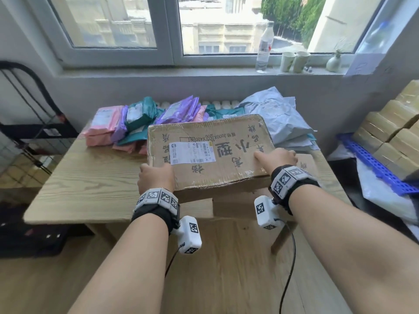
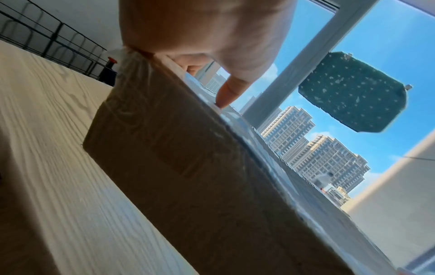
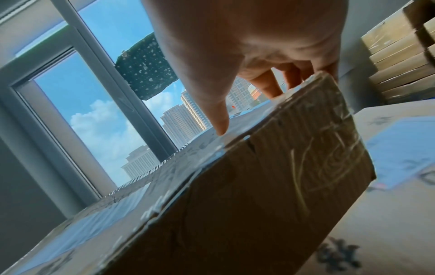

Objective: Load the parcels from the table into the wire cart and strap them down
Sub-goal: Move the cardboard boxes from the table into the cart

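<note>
— Gripping what, your hands?
— Your left hand and right hand both clasp the cardboard box (thumbs on top), near corners tilted above the table.
— Cart?
— The wire cart stands left.

Brown box, white label

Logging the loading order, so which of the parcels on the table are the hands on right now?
The big taped cardboard box with the white label, held by the left hand and right hand; the plastic mailers behind lie untouched.
</note>
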A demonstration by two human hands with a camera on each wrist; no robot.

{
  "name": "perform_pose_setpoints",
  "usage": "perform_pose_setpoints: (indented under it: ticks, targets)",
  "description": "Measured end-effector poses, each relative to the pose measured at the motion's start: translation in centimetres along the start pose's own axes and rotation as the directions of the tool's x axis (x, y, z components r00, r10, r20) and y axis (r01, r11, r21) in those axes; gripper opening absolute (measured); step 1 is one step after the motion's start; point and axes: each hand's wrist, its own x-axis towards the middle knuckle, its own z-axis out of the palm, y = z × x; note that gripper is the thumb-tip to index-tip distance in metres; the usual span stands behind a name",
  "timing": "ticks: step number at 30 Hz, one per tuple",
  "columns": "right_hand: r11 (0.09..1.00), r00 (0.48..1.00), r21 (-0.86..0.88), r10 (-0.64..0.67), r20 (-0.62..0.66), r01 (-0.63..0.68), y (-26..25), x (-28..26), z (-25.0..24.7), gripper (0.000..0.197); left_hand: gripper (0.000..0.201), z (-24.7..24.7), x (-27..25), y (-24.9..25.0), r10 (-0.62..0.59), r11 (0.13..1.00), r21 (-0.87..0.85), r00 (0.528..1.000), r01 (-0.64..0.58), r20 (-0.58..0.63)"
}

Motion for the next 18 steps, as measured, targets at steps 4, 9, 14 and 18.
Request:
perform_pose_setpoints:
  ticks: [4, 9, 14, 18]
  targets:
    - [0.987, 0.994, 0.142, -0.087, 0.066, 0.077, -5.6, -3.0, 2.2, 0.064, 0.054, -5.0, 3.4, -2.3, -0.016, 0.999, -0.036, 0.999, 0.014, -0.045]
    - [0.984, 0.985, 0.119, -0.145, 0.092, 0.133, -14.4, -9.2, 7.5, 0.086, 0.058, -13.6, 9.2, -7.5, -0.048, 0.999, -0.021, 0.995, 0.046, -0.089]
    - [0.977, 0.971, 0.06, -0.21, 0.118, 0.204, -23.6, -17.2, 13.5, 0.081, 0.057, -23.1, 14.6, -14.0, -0.118, 0.993, -0.037, 0.979, 0.113, -0.165]
    - [0.964, 0.949, 0.04, -0.267, 0.167, 0.264, -30.1, -22.7, 18.5, 0.083, 0.055, -29.9, 18.6, -18.9, -0.177, 0.984, -0.049, 0.964, 0.17, -0.197]
